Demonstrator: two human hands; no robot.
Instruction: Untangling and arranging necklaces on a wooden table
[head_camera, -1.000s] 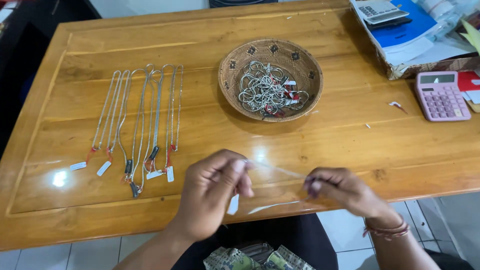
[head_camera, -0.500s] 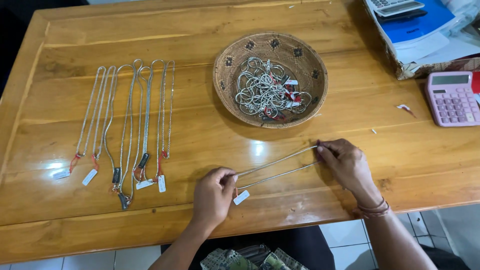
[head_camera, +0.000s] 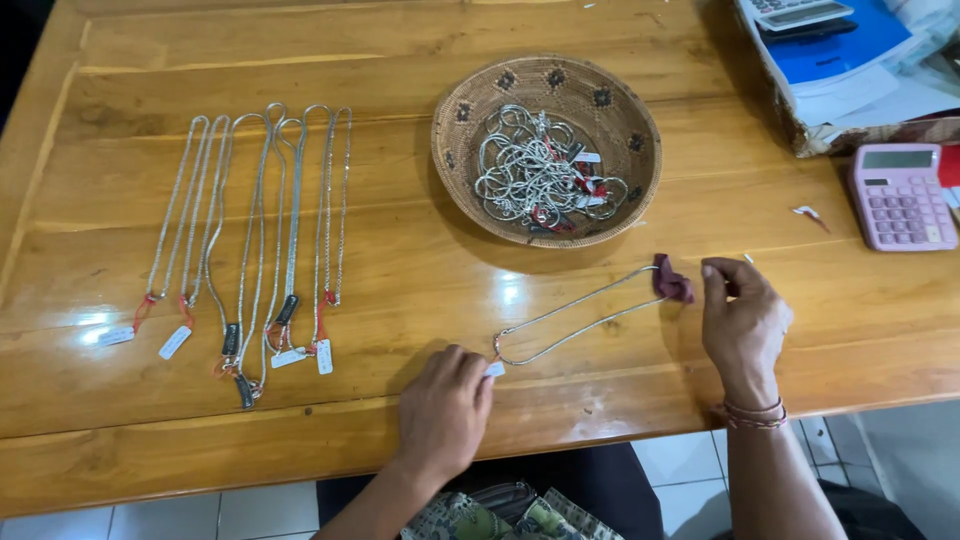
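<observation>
At the near edge of the wooden table (head_camera: 400, 60), the left hand (head_camera: 443, 408) presses its fingertips together on the small white tag (head_camera: 495, 369) at the clasp end of a silver chain (head_camera: 575, 315). The right hand (head_camera: 742, 318) pinches a dark red cloth (head_camera: 673, 281) at the chain's far loop, fingers curled close. The chain lies flat between the two hands, stretched in a long narrow loop. A pull from either hand could drag the chain crooked or slip the tag free, since the grip on it looks light. Beyond the fingers sits a woven basket (head_camera: 632, 120) heaped with tangled chains (head_camera: 535, 170); a careless sweep could snag them. Left of the left hand lie laid-out necklaces (head_camera: 250, 230). Right of the right hand rests a pink calculator (head_camera: 900, 195).
</observation>
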